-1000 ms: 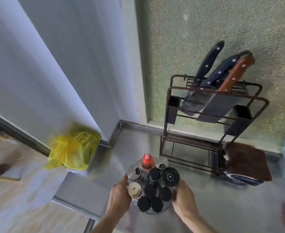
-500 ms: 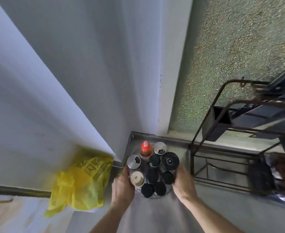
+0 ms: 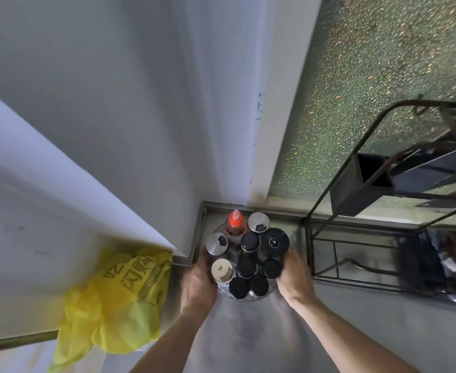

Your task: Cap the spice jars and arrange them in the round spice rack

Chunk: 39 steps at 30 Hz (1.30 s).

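Steel counter (image 3: pixel 248 335) corner holds the round rack (image 3: pixel 244 297) of capped jars (image 3: pixel 245 267), gripped by 2 hands, left (image 3: pixel 197 285) and right (image 3: pixel 294 278), fingers clamped on its sides. White wall (image 3: pixel 113 103) stands behind, yellow bag (image 3: pixel 119 300) left, wire shelf (image 3: pixel 369 238) right.

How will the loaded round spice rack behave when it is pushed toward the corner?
The spice rack probably feels heavy, since jars fill it. The tall red-capped bottle may wobble first. The left hand and right hand on opposite sides should keep it steady.

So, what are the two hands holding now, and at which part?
Both hold the round spice rack, full of capped jars: the left hand on its left side, the right hand on its right side. No single jar is gripped.
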Motion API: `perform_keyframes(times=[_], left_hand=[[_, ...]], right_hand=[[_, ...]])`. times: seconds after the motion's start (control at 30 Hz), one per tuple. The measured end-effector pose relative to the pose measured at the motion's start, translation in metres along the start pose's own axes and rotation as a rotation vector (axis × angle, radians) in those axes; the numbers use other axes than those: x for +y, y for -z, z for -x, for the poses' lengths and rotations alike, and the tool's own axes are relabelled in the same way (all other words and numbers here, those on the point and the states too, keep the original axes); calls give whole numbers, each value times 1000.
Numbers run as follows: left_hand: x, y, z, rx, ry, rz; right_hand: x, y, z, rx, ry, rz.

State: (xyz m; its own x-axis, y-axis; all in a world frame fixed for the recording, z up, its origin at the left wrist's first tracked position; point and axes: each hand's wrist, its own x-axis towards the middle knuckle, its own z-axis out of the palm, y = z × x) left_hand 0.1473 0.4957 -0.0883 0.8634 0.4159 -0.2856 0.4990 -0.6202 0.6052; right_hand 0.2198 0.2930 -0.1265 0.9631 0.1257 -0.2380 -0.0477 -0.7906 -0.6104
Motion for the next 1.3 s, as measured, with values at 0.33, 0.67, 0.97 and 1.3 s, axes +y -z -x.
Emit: perform_keyframes(times=[0.33, 0.67, 0.97, 1.3], left_hand=[[-4, -1, 1, 19, -52, -62], [21, 7, 54, 352, -254, -214], [26, -21, 54, 68, -332, -542], [61, 10, 70, 70, -383, -564]], right_hand=[[-10, 9, 12, -18, -35, 32], [-44, 50, 75, 303, 225, 241], [-33, 20, 62, 49, 380, 512], [-54, 65, 89, -14, 373, 476]])
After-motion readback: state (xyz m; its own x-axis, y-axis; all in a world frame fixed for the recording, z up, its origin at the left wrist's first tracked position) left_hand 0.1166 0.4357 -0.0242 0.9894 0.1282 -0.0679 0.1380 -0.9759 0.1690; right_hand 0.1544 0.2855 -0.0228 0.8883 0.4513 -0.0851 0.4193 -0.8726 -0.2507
